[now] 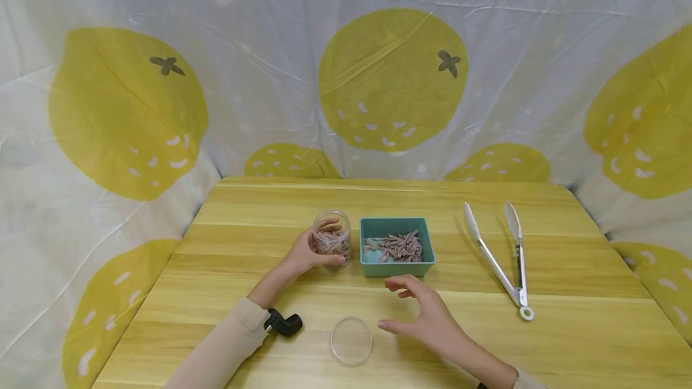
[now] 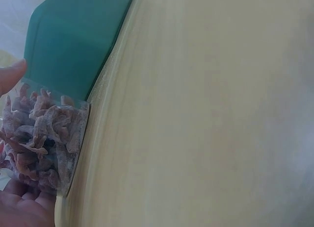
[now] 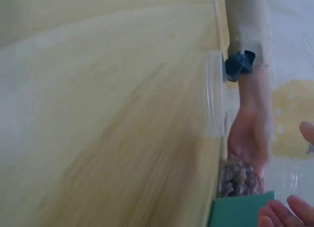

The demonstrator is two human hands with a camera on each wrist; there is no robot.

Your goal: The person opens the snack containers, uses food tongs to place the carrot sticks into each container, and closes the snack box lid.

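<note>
My left hand (image 1: 303, 255) grips a clear, open-topped jar (image 1: 339, 251) that stands on the table, thumb and fingers round its sides. Brownish-pink strips (image 2: 39, 131) with a pale dusting fill much of the jar; I cannot tell what they are. Just right of it, a teal rectangular box (image 1: 397, 269) holds more such strips (image 1: 402, 248), with part of its floor bare. My right hand (image 1: 427, 316) hovers in front of the box, thumb and fingers spread, holding nothing. A clear round lid (image 1: 352, 341) lies flat left of that hand.
Metal tongs (image 1: 500, 272) with spread arms lie at the right of the wooden table (image 1: 243, 209). A lemon-print cloth (image 1: 270, 77) hangs behind the table and along its sides. A black device (image 1: 283, 323) is strapped to my left wrist.
</note>
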